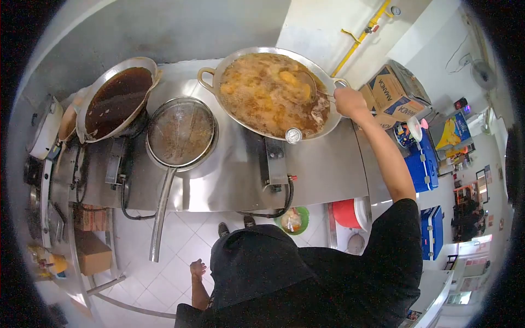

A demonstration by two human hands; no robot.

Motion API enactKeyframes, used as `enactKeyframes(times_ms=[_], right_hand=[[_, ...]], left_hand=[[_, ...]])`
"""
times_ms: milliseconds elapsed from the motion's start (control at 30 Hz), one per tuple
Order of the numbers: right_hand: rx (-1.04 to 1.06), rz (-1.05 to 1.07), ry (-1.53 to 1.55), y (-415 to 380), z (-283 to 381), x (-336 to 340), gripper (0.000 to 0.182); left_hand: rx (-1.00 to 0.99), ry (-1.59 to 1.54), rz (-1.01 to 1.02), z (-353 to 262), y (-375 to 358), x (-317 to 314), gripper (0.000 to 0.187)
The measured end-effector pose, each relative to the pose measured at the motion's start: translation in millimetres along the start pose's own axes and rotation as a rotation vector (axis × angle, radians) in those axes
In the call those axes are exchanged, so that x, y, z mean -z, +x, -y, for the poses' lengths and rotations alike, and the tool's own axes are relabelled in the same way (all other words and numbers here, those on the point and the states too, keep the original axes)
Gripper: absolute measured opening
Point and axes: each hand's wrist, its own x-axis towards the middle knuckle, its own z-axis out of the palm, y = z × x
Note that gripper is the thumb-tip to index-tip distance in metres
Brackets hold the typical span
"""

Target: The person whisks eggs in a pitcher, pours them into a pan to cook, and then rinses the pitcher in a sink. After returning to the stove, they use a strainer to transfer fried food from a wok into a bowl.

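Observation:
My right hand [351, 102] is closed round the handle of a wire skimmer [310, 85], close to the right edge of a big wok [206, 81]. The skimmer's head lies in bubbling oil [262, 93] among golden-brown frying pieces [289, 77]. A dial thermometer [293, 135] sits at the wok's near rim. Low by my body, my left hand [198, 268] hangs over the tiled floor, its fingers loosely bent and nothing in them. Left of the wok, a long-handled fine-mesh strainer [181, 131] rests on a round metal vessel, its handle reaching past the counter's front edge.
A second wok [155, 82] of dark liquid stands at the left of the steel counter [213, 180]. Burner controls [275, 161] and hoses hang at its front. Cardboard boxes [391, 90] and a blue cooler [421, 161] are at right. Below sit a green basin [301, 225] and a red container [345, 214].

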Motion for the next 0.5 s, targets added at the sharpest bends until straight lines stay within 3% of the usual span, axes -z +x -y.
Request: enactKeyframes(times_ms=[133, 267, 333, 500], right_hand=[[0.124, -0.138, -0.174, -37, 8, 17, 0.015], [0.111, -0.086, -0.211, -68, 6, 20, 0.014], [0.151, -0.182, -0.241, -83, 2, 17, 0.012], [0.077, -0.184, -0.269, -105, -1, 22, 0.013]], left_hand=[[0.049, 0.062, 0.022, 11, 5, 1, 0.023], [-0.023, 0.191, 0.15, 30, 12, 5, 0.019], [-0.058, 0.251, 0.197, 35, 18, 6, 0.017], [-0.061, 0.274, 0.296, 30, 45, 11, 0.012]])
